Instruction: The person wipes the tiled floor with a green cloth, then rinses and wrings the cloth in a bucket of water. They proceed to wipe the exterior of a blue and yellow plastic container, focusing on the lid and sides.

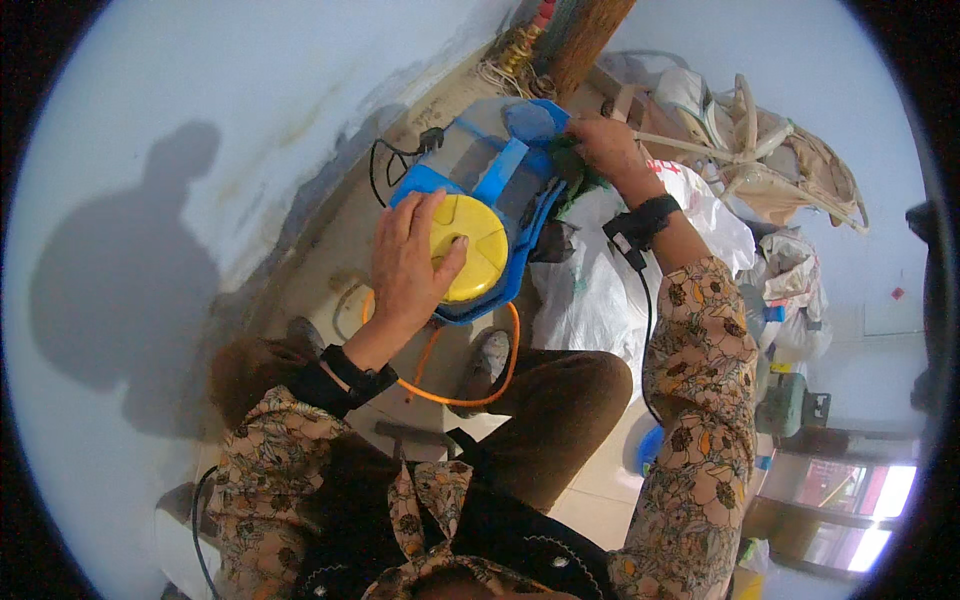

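My left hand [405, 255] lies over the left side of a round yellow plastic lid [480, 244], its thumb on the top and its fingers along the rim. The lid sits on a blue-framed plastic tank [502, 169], which looks like a knapsack sprayer. At the tank's far right edge, my right hand [607, 150] is closed on a dark green bunched cloth [574, 165]; its fingertips are partly hidden. An orange hose [450, 401] loops around the near end of the tank. Beside the tank's left side is a black plug [431, 139] with a cable.
A white wall [225, 75] runs along the left. White plastic sacks [600, 277] lie right of the tank, with a folded metal-framed chair [750, 150] beyond. A wooden post [589, 45] and a brass fitting [517, 52] stand behind. My shoe [491, 360] is near the hose.
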Action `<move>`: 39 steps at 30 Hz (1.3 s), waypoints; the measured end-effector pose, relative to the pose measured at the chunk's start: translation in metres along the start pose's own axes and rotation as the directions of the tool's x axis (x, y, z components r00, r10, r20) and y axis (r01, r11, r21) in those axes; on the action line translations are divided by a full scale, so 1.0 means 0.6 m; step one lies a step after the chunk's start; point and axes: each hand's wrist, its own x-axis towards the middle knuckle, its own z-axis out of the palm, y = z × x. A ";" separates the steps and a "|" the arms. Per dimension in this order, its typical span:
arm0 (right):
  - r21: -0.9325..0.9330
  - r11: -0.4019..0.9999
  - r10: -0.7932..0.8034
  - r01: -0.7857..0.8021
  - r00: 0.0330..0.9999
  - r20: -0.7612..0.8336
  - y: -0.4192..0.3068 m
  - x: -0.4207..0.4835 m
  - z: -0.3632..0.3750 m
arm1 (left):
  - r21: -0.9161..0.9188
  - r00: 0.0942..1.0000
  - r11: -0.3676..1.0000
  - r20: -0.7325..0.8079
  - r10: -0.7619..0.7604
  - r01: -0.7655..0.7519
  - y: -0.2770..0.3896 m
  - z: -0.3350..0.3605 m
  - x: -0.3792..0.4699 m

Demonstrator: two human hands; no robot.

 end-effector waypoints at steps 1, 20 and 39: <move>-0.094 0.974 0.204 -0.205 0.979 -0.015 -0.001 0.002 -0.001 | -0.002 1.000 1.000 -0.005 -0.020 0.020 -0.001 0.000 -0.001; -0.041 0.918 0.390 -0.394 0.918 -0.077 -0.029 -0.003 0.022 | 0.028 1.000 1.000 -0.020 0.012 -0.012 0.005 -0.002 -0.004; -0.051 0.915 0.393 -0.400 0.912 -0.116 -0.011 -0.003 0.041 | 0.013 0.997 0.999 -0.069 0.041 -0.040 -0.001 0.002 -0.004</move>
